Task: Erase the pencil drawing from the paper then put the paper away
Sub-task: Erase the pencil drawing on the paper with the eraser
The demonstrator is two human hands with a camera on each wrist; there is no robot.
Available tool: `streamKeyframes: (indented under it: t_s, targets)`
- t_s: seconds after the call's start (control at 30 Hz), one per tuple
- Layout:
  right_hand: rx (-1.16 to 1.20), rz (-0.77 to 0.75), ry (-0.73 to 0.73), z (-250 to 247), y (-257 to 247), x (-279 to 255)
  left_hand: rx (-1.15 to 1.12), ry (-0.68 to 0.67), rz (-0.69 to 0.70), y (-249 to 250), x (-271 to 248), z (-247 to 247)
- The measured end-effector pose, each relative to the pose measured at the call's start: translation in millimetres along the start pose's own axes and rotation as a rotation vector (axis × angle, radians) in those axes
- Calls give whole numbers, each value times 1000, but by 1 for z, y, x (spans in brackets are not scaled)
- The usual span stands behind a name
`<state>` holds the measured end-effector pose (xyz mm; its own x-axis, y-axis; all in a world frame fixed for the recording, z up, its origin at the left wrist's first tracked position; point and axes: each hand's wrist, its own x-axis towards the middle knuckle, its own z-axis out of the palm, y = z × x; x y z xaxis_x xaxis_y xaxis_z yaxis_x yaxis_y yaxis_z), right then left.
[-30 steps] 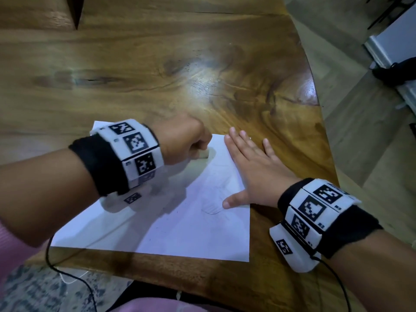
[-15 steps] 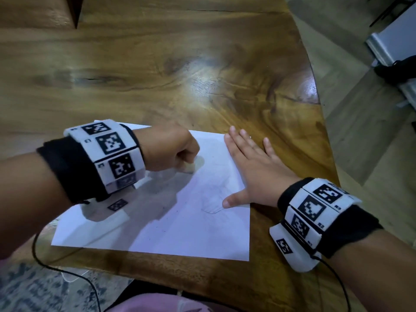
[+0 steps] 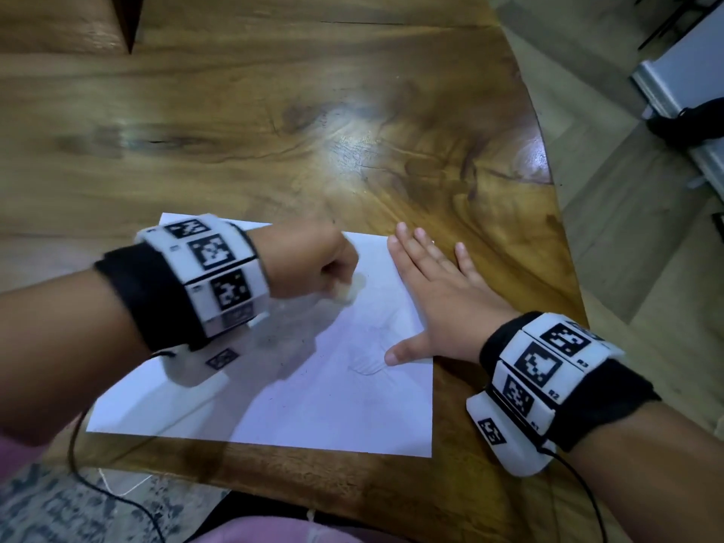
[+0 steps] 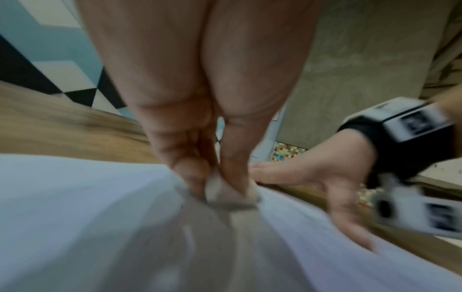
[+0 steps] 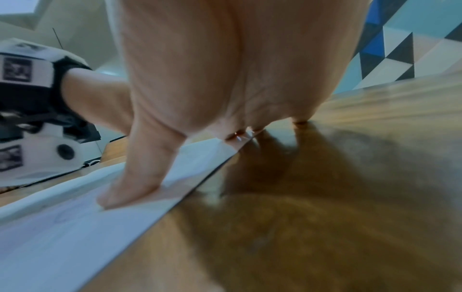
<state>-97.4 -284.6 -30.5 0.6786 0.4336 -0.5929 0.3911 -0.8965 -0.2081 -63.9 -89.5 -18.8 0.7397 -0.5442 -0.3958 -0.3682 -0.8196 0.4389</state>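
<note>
A white sheet of paper (image 3: pixel 297 401) lies on the wooden table (image 3: pixel 313 123), close to its near edge. Faint pencil lines (image 3: pixel 368 366) show near the sheet's right side. My left hand (image 3: pixel 313 264) is curled into a fist and pinches a small pale eraser (image 3: pixel 348 291), pressed on the paper's upper part. In the left wrist view the eraser (image 4: pixel 225 189) sits between thumb and fingertips, blurred. My right hand (image 3: pixel 435 303) lies flat with straight fingers, its thumb (image 5: pixel 130 189) pressing the sheet's right edge (image 5: pixel 190 177), the fingers partly on the wood.
The table's curved right edge (image 3: pixel 548 213) drops to a tiled floor. A black cable (image 3: pixel 117 499) hangs below the near edge over a patterned rug (image 3: pixel 47 511). A dark object (image 3: pixel 689 123) lies by a white fixture at far right.
My left hand with the eraser slid left and back a second ago, then returned right toward the drawing. The right hand and the paper have stayed in place.
</note>
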Motion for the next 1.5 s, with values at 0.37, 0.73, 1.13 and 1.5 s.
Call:
streamKeyframes:
  t_s: [0.37,0.73,1.13,1.5]
  targets:
    - [19,-30,34,1,2,0,-29,112,110,17,-21,25]
    - [84,-93,129,7,12,-14,-6,53,-69,22,8,-1]
    - [49,-54,119,6,11,-13,-7,-69,52,18,-2,9]
    - [46,-21,115,7,11,-14,-15,-85,155,20,-11,22]
